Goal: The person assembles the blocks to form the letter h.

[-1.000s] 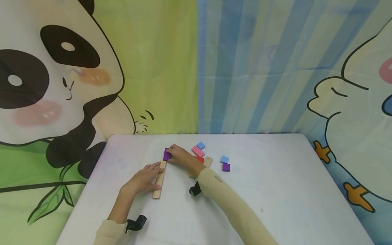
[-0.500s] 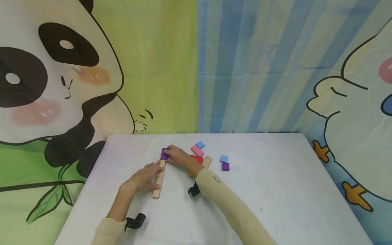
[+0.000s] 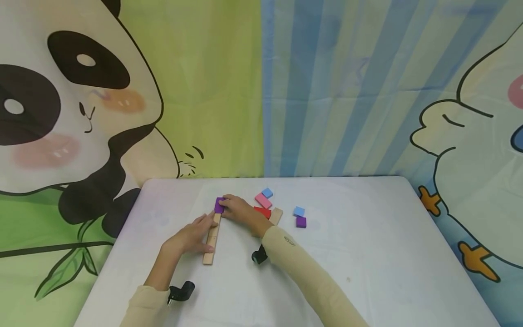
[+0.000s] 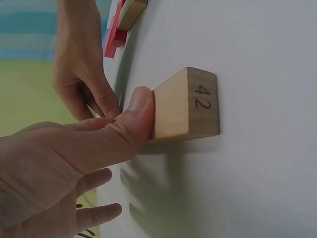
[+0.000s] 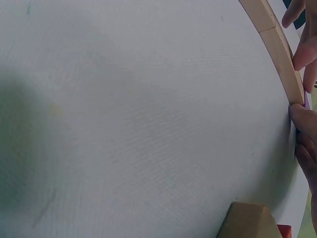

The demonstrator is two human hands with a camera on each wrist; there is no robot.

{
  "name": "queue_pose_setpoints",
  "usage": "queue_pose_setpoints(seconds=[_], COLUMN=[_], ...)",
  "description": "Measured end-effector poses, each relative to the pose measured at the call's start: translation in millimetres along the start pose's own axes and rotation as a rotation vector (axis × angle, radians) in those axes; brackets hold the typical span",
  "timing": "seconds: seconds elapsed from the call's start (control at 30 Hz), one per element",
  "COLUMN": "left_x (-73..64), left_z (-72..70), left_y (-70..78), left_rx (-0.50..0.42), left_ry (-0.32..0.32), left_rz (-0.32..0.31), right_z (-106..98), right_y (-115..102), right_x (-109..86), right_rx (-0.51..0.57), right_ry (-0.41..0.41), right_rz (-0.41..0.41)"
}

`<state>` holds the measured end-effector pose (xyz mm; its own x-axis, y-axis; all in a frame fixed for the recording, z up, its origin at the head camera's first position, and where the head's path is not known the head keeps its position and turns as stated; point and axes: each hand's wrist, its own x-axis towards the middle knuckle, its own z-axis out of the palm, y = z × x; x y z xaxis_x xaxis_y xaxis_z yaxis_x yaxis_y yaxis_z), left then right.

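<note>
A row of plain wooden blocks point(image 3: 211, 245) lies on the white table, its near end marked "42" in the left wrist view. My left hand point(image 3: 189, 237) rests along the row's left side, thumb point(image 4: 136, 119) near the close end and index finger further up, the other fingers extended. At the far end of the row, a purple block point(image 3: 219, 205) lines up with the wood. My right hand point(image 3: 242, 212) pinches this purple block from the right, fingertips partly covering it. In the right wrist view the right thumb point(image 5: 303, 119) sits right by the row's end.
Right of the right hand lie a red block point(image 3: 263, 212), a wooden block point(image 3: 276, 215), a pink block point(image 3: 263, 200) and a blue block point(image 3: 267, 192). Farther right are another blue block point(image 3: 299, 211) and a second purple block point(image 3: 301, 222). A printed curtain hangs behind the table.
The right hand has shifted the purple block slightly left, into line with the wooden row. The left hand stays on the row, nearly unmoved.
</note>
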<state>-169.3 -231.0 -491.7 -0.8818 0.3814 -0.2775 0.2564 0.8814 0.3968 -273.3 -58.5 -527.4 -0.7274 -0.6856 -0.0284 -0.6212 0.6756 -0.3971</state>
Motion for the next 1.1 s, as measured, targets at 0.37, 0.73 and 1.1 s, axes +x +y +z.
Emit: queue_pose_setpoints(seconds=[0.37, 0.73, 1.1], left_x=[0.7, 1.8, 9.2], left_z=[-2.3, -7.8, -9.1], left_y=[2.7, 4.8, -0.8], left_rx=[0.069, 0.233, 0.197], left_ry=[-0.013, -0.038, -0.034], left_rz=[-0.007, 0.074, 0.102], right_z=[-1, 0, 3], right_y=[-2, -2, 1], right_x=[-3.2, -3.6, -3.1], right_rx=[0.022, 0.026, 0.003], right_ry=[-0.064, -0.041, -0.035], right_rz=[0.063, 0.042, 0.05])
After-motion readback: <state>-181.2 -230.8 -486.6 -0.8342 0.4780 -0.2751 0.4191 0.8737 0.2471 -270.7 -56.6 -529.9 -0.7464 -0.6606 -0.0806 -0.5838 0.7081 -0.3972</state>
